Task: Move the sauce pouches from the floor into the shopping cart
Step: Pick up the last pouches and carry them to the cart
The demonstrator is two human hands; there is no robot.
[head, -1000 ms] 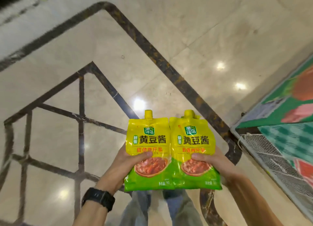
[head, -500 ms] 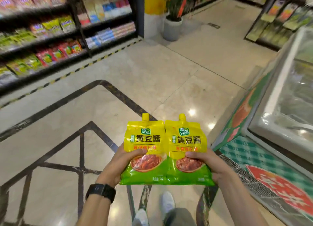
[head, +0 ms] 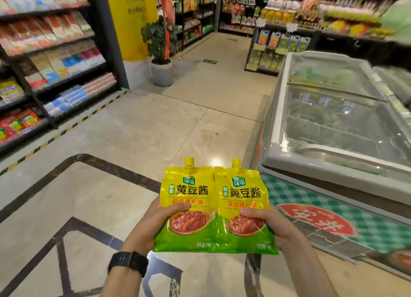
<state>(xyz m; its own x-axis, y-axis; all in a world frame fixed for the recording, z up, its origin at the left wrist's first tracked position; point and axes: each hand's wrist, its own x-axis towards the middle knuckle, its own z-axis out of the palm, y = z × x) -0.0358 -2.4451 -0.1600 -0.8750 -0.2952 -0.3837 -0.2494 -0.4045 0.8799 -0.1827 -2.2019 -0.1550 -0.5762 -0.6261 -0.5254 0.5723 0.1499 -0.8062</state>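
Sauce pouches (head: 189, 230), two alike, are both up off the floor and held side by side in front of the body, edges touching, spouts pointing up. The left hand (head: 153, 221), a black watch (head: 127, 263) on its wrist, grips the left pouch (head: 188, 192) with the thumb pressed flat on the printed front and the fingers curled behind, out of sight. The right hand (head: 274, 227) holds the right pouch (head: 243, 194) the same way. So the pick-up looks done, while the drop-off is not: no shopping cart shows anywhere, and it has yet to be reached. Each pouch is glossy soft film, yellow above and green below, plump, creased near the thumbs, with a small hard yellow cap; I judge it would sag or slip in a loose hold. Below lies the polished stone floor (head: 133, 136), pale with dark inlaid bands, mirroring ceiling lights. To the right stands a chest freezer (head: 333, 123) with curved glass lids; farther off are stocked shelves (head: 51, 58) and a potted plant (head: 159, 43).
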